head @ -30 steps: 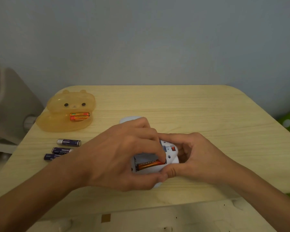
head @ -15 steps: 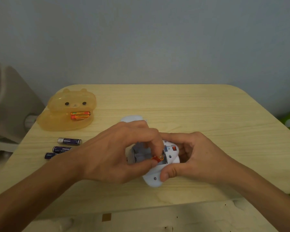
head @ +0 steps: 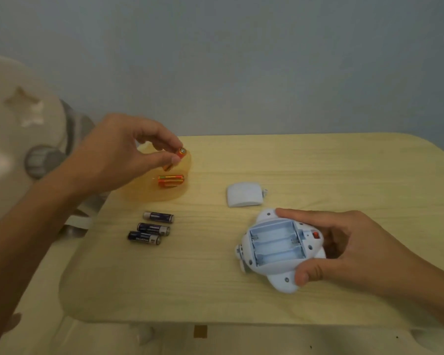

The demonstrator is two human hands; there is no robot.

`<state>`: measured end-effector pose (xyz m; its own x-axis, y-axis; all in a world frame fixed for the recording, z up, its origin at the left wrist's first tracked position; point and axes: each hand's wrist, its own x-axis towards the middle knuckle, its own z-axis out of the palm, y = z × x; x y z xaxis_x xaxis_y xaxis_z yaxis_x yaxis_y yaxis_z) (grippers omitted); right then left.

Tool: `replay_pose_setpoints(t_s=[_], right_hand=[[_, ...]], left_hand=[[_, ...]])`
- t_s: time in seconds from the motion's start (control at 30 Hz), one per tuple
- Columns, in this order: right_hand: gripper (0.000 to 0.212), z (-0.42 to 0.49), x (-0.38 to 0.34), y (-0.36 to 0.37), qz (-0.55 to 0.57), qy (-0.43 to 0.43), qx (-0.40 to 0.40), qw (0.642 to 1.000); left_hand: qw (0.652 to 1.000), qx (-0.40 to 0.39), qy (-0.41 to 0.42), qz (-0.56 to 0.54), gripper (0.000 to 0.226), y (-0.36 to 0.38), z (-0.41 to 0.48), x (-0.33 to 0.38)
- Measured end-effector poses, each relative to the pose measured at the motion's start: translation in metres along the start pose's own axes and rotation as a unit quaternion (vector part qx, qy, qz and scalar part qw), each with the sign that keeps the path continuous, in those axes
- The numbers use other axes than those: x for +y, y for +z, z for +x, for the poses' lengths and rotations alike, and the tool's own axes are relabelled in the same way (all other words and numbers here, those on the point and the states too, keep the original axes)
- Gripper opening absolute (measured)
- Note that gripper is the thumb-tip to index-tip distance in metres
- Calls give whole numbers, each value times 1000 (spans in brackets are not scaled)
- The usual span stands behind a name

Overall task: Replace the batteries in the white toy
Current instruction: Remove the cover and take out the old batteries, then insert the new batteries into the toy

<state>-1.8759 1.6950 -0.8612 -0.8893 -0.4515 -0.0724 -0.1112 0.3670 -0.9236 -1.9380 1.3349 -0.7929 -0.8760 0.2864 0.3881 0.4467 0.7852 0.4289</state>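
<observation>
Our left hand pinches an orange battery over the yellow container; our right hand grips the white toy, compartment empty. Careless release may bounce the battery off the worktop.

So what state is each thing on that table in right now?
White toy: upside down, battery bay open and empty, held by right hand.
Battery cover: off, lying on table.
Orange battery: pinched in left hand, above the orange container.
Orange container: holds more orange batteries.
Three dark batteries: lying loose, side by side.
</observation>
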Motion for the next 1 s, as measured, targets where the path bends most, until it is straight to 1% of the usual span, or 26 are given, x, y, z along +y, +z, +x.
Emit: replay_pose_setpoints(t_s=[0.1,0.2,0.3,0.4,0.5,0.6,0.67,0.77,0.9,0.97,1.0], right_hand=[[93,0,0,0,12,-11,-5,1000],[92,-1,-1,0,12,-10,-12,1000],[93,-1,-1,0,16,-5,-14,1000],[91,-1,-1,0,11,-8,-14,1000],[90,-1,-1,-1,0,-3,-15,1000],[88,0,-1,-1,-13,-1,-8,1000],[83,-1,-3,-1,-13,2,-5,1000],[83,-2,-2,-2,-27,8,-1,1000],[82,-3,-1,-1,-19,5,9,1000],[82,-2,-1,-1,-21,4,8,1000],[82,-2,0,-1,-20,3,7,1000]], left_hand=[[995,-72,-42,58,21,8,-1,-19],[989,-110,-58,81,21,18,-4,-26],[986,-121,-52,104,21,24,-3,-29],[986,-116,-47,114,21,23,-5,-29],[988,-117,-31,100,16,14,-8,-25],[983,-154,-23,94,11,8,-14,-21],[974,-192,-25,116,17,9,-19,-17],[957,-234,-36,166,21,12,-21,-12],[945,-264,-32,193,29,14,-20,-15],[944,-270,-29,189,25,16,-20,-15],[949,-258,-20,183,21,16,-21,-14]])
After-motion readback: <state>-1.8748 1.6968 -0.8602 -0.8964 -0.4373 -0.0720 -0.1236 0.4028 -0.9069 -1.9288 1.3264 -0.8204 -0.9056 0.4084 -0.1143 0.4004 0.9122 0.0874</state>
